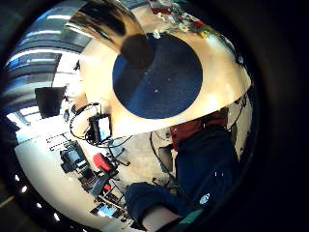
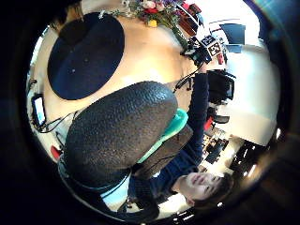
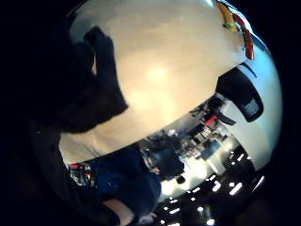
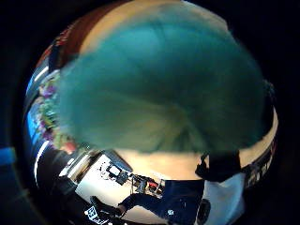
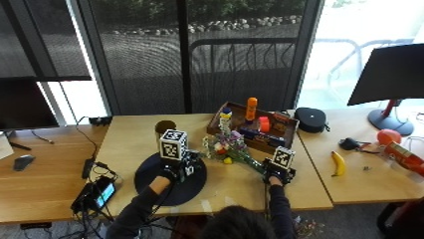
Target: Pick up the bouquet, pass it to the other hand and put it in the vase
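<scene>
OK, the mixed bouquet of small pink, white and yellow flowers on green stems [image 5: 228,147] lies flat on the pale wooden table [image 5: 126,144]. Its heads point toward the brownish round vase [image 5: 165,128] and its stems run back toward me. My right hand [image 5: 278,174] is right at the stem ends, w/ the wrist low and the forearm reaching straight up from the table edge. Whether I'm already pinching the stems I can't tell, as the hand is covered from above and the palm views don't settle it.

Handling, as I judge it: light and floppy at the head. The petals would be delicate and the stems thin and a bit springy. So take it low on the bunched stems, never by the blooms, and keep it near upright so the heads don't sag.

My left hand [image 5: 173,172] hovers over the dark round mat [image 5: 192,186], palm down, apart from the bouquet, w/ the vase just beyond the mat. Can't tell its grip either. It looks well placed to receive the stems, w/ a short carry to the vase.
</scene>
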The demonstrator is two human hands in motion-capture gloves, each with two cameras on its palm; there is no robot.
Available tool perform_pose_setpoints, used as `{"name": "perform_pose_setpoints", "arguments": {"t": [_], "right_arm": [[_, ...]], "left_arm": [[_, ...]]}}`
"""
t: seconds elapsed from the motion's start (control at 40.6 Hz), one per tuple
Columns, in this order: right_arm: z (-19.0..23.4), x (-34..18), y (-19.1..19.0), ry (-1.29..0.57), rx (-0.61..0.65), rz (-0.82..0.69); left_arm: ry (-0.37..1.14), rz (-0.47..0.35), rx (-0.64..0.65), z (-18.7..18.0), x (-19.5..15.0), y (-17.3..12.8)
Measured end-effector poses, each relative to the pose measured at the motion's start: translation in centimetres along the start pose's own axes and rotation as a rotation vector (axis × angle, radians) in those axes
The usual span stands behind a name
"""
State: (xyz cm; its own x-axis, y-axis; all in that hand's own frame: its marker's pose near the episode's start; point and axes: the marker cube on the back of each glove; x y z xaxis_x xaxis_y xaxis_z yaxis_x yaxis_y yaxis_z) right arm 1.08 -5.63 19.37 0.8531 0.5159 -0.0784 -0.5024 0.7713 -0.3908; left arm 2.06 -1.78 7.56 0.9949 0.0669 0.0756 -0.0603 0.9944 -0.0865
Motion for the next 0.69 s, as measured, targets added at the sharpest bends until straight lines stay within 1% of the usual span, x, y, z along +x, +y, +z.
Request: {"name": "perform_pose_setpoints", "arguments": {"t": [0.098, 0.197, 0.394, 0.492, 0.541, 0.64, 0.689], "right_arm": [[0.2, -0.9, 0.1, -0.017, 0.023, -0.052], [0.7, -1.1, 0.5, -0.055, 0.008, 0.006], [0.6, -1.4, 0.3, -0.072, 0.18, 0.062], [0.5, -1.6, 0.1, -0.068, 0.234, 0.041], [0.4, -1.6, -0.1, -0.073, 0.233, 0.027], [0.6, -1.7, -0.2, -0.093, 0.192, 0.016], [0.4, -1.7, -0.2, -0.095, 0.203, 0.018]], "left_arm": [[0.005, 0.004, -0.013, 0.5, 0.2, 0.1], [0.009, 0.015, -0.032, 1.4, 0.5, 0.2], [0.008, 0.021, -0.065, 3.0, 0.3, -0.5], [0.009, 0.011, -0.074, 3.3, 0.0, -0.8], [0.017, 0.006, -0.073, 3.3, -0.1, -1.0], [0.028, 0.003, -0.072, 3.3, -0.1, -1.2], [0.027, 0.006, -0.071, 3.3, 0.1, -1.4]]}}
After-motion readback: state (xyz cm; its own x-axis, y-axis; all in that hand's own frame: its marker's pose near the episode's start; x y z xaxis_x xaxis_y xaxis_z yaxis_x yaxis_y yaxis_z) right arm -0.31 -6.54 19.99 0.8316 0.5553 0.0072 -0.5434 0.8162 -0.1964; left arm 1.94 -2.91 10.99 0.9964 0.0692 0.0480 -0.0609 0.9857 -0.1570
